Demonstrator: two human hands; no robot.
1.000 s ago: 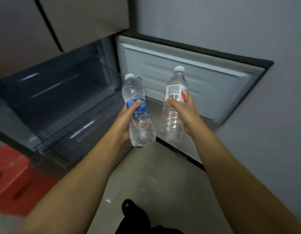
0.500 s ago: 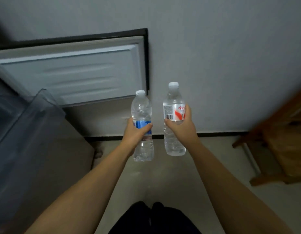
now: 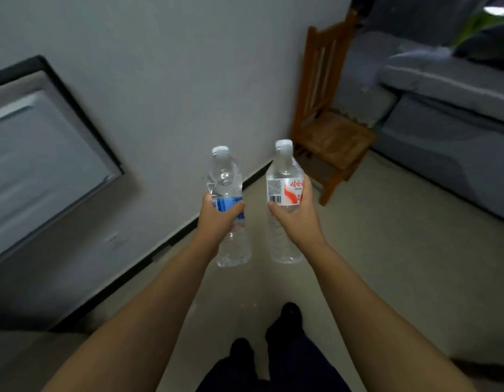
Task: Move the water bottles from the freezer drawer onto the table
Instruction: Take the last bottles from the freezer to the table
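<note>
wood chair (image 3: 327,120), grey sofa (image 3: 443,108), wall (image 3: 174,66)

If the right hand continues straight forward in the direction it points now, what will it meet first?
Probably the wooden chair. The right hand, holding the red-label bottle, points toward it over open floor. Depth is uncertain, so it might pass just left, toward the wall.

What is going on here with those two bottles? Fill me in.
A person is carrying two water bottles, one in each hand, both upright above the floor. The left hand grips the blue-label bottle and the right hand grips the red-label bottle. The open freezer door is off to the left; a wooden chair and a grey sofa lie ahead. No table is in view, so neither bottle is set down yet.
</note>
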